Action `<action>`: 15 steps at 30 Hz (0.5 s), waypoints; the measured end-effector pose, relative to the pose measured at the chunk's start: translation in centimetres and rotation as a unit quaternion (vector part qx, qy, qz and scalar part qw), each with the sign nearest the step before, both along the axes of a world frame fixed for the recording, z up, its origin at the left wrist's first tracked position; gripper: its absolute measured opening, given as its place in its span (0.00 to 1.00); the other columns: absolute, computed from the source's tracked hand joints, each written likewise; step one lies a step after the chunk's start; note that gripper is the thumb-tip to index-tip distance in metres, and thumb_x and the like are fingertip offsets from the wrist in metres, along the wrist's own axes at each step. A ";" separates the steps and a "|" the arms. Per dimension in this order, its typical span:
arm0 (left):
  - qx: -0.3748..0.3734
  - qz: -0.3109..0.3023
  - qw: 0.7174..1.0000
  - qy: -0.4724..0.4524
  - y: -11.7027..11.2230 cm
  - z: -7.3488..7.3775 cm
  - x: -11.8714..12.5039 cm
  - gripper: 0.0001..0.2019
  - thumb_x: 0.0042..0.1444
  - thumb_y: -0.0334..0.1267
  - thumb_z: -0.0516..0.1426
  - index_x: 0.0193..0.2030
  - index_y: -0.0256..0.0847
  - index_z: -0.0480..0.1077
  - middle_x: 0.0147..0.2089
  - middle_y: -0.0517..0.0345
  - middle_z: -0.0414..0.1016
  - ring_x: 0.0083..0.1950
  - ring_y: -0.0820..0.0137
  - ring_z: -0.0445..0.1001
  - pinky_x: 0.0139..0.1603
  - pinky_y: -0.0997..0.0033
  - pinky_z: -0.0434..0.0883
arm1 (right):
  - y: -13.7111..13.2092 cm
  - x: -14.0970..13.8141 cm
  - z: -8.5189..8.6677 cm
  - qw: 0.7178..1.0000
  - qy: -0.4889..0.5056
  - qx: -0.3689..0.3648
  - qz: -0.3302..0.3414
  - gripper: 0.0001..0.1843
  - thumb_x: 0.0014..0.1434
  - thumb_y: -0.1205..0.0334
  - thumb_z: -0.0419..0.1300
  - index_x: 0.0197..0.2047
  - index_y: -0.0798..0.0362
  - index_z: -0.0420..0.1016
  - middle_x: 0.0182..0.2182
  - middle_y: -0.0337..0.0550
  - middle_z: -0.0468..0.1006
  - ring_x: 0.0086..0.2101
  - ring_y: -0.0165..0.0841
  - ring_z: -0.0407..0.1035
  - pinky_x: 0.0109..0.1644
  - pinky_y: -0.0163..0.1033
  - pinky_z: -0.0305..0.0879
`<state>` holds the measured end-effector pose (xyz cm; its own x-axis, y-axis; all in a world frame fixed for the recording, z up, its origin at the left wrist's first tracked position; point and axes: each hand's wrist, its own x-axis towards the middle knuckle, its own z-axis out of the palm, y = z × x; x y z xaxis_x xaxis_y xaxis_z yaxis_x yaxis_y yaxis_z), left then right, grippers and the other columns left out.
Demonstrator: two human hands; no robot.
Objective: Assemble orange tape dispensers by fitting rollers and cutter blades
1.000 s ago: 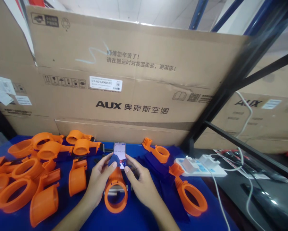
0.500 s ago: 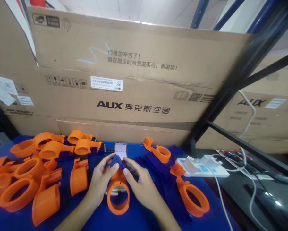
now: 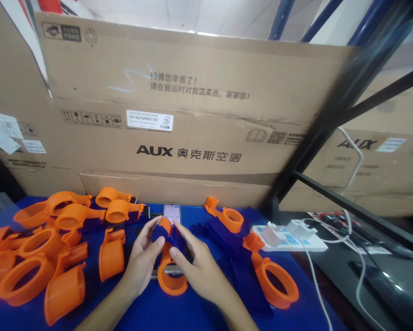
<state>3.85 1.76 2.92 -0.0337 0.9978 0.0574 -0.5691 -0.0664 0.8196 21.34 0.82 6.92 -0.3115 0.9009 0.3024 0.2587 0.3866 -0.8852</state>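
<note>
Orange plastic ring-ended holder sits near centre, long axis running near–far with its ring nearest, its far end and the dark-blue sheet-like piece against it pinched between left hand and right hand, both equally close.

The orange holder slants, ring end nearest, with dark-blue material against its far end.
</note>
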 end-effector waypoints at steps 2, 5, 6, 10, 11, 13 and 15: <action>0.007 -0.010 1.000 -0.009 -0.1 0.0 -0.1 0.31 0.52 0.40 0.70 0.64 0.47 0.71 0.68 0.47 0.72 0.70 0.49 0.68 0.66 0.55 0.69 | 0.0 0.1 -0.4 0.999 -0.009 0.009 -0.030 0.37 0.64 0.54 0.65 0.73 0.42 0.61 0.65 0.45 0.73 0.63 0.47 0.68 0.67 0.59 0.66; 0.041 0.015 0.999 0.015 -0.2 -0.1 -0.3 0.30 0.52 0.40 0.70 0.63 0.45 0.71 0.68 0.46 0.71 0.71 0.48 0.65 0.69 0.56 0.66 | 0.0 0.2 -0.7 0.994 -0.062 0.064 -0.056 0.38 0.60 0.55 0.69 0.71 0.44 0.64 0.64 0.47 0.73 0.62 0.49 0.70 0.67 0.58 0.66; 0.053 0.025 0.998 0.031 -0.2 -0.2 -0.3 0.30 0.52 0.41 0.70 0.62 0.45 0.71 0.68 0.46 0.72 0.71 0.48 0.66 0.69 0.56 0.65 | 0.0 0.2 -0.7 0.991 -0.085 0.090 -0.051 0.38 0.59 0.54 0.69 0.71 0.45 0.65 0.64 0.48 0.74 0.61 0.49 0.70 0.67 0.56 0.67; 0.095 0.039 0.987 0.125 -0.3 -0.2 -0.4 0.32 0.49 0.40 0.72 0.61 0.45 0.71 0.64 0.45 0.76 0.67 0.48 0.71 0.69 0.54 0.65 | -0.2 0.3 -0.7 0.963 -0.149 0.222 -0.026 0.37 0.60 0.53 0.69 0.70 0.48 0.66 0.62 0.50 0.76 0.58 0.46 0.74 0.63 0.50 0.71; 0.104 0.043 0.983 0.148 -0.4 -0.3 -0.4 0.32 0.49 0.39 0.72 0.61 0.45 0.70 0.64 0.45 0.76 0.67 0.48 0.71 0.69 0.53 0.65 | -0.3 0.3 -0.8 0.953 -0.158 0.258 -0.027 0.36 0.61 0.53 0.68 0.70 0.49 0.65 0.61 0.51 0.77 0.58 0.46 0.74 0.62 0.50 0.72; 0.119 0.053 0.976 0.175 -0.4 -0.4 -0.3 0.31 0.50 0.39 0.71 0.60 0.45 0.69 0.63 0.45 0.76 0.66 0.49 0.72 0.69 0.50 0.65 | -0.3 0.3 -0.9 0.931 -0.174 0.319 -0.038 0.35 0.63 0.53 0.66 0.70 0.51 0.65 0.59 0.52 0.78 0.57 0.47 0.75 0.62 0.51 0.72; 0.123 0.081 0.973 0.180 -0.4 -0.6 -0.2 0.28 0.51 0.41 0.71 0.58 0.44 0.70 0.60 0.44 0.79 0.64 0.49 0.75 0.67 0.47 0.68 | -0.3 0.3 -0.9 0.915 -0.195 0.350 -0.055 0.35 0.64 0.52 0.65 0.71 0.51 0.64 0.59 0.53 0.79 0.56 0.47 0.75 0.61 0.53 0.72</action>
<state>3.65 1.34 2.36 -0.1234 0.9352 0.3319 -0.2139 -0.3517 0.9114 21.63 0.48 6.00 -0.4384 0.5609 0.7023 0.5730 0.7764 -0.2625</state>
